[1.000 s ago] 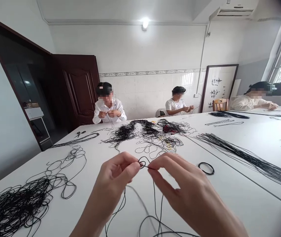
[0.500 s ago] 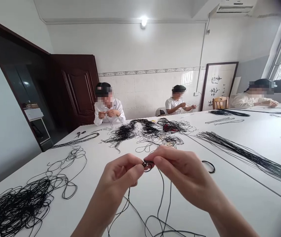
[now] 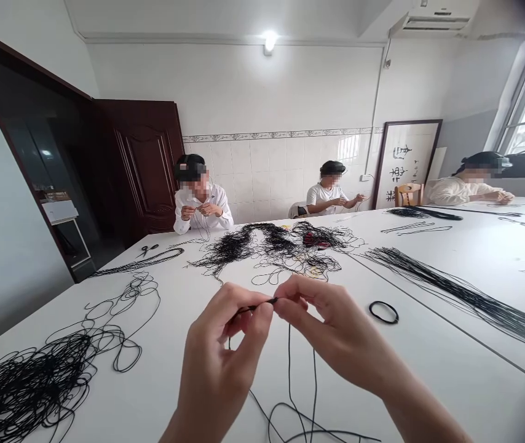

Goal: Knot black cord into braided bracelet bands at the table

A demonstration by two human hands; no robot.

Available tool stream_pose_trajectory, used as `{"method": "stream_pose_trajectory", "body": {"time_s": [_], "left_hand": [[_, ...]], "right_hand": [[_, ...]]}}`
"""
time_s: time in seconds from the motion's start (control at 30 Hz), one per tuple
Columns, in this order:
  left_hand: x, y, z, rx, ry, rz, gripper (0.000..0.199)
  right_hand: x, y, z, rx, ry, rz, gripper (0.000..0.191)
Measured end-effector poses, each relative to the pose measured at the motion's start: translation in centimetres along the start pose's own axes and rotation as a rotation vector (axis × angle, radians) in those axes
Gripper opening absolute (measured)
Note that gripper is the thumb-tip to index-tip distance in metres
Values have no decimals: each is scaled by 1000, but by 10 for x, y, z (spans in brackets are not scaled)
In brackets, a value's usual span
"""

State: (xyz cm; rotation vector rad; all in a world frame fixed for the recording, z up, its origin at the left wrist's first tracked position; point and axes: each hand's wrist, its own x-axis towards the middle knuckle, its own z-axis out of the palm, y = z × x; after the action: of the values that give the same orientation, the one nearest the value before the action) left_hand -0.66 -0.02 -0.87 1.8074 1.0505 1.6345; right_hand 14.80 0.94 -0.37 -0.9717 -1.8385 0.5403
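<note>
Near the middle of the view, my left hand point(image 3: 230, 351) pinches a piece of black cord point(image 3: 249, 307) between thumb and index finger. My right hand point(image 3: 331, 332) pinches the same cord just to the right, and the fingertips of both hands almost meet. The short stretch between them looks tight, and part of it is hidden behind the fingers. Loose strands point(image 3: 289, 363) hang below my hands and curl on the white table point(image 3: 189, 258). A small black cord ring point(image 3: 383, 312) lies to the right of my right hand.
A tangled black cord pile point(image 3: 27, 387) lies at the left front. Another tangle point(image 3: 281, 240) sits beyond my hands. A long cord bundle point(image 3: 465, 289) lies at the right. Scissors point(image 3: 149, 250) rest at the far left. Three people sit along the far side, their hands raised or on the table.
The small loops between my fingertips have drawn out into a narrow stretch of cord. My left hand has turned more upright, and my right hand has shifted slightly left, uncovering the ring.
</note>
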Motion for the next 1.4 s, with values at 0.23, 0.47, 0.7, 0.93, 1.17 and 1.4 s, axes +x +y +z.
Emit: {"method": "stream_pose_trajectory", "body": {"time_s": [0.23,0.47,0.7,0.93,1.17,1.4], "left_hand": [[1,-8,0,-551,-158,-450,27],[0,-8,8,-813,-41,-567,34],[2,-11,11,-687,30,-519,31],[4,-11,6,-146,57,-156,16],[15,-14,-3,-205,-65,-285,20],[41,-39,-21,-547,85,-414,20]], "right_hand": [[5,7,6,15,131,-18,11],[4,15,25,-473,634,-679,16],[0,9,28,-608,614,-700,19],[4,10,25,-191,486,-456,12],[8,12,-7,399,38,-72,16],[11,22,-54,739,344,-76,38]]}}
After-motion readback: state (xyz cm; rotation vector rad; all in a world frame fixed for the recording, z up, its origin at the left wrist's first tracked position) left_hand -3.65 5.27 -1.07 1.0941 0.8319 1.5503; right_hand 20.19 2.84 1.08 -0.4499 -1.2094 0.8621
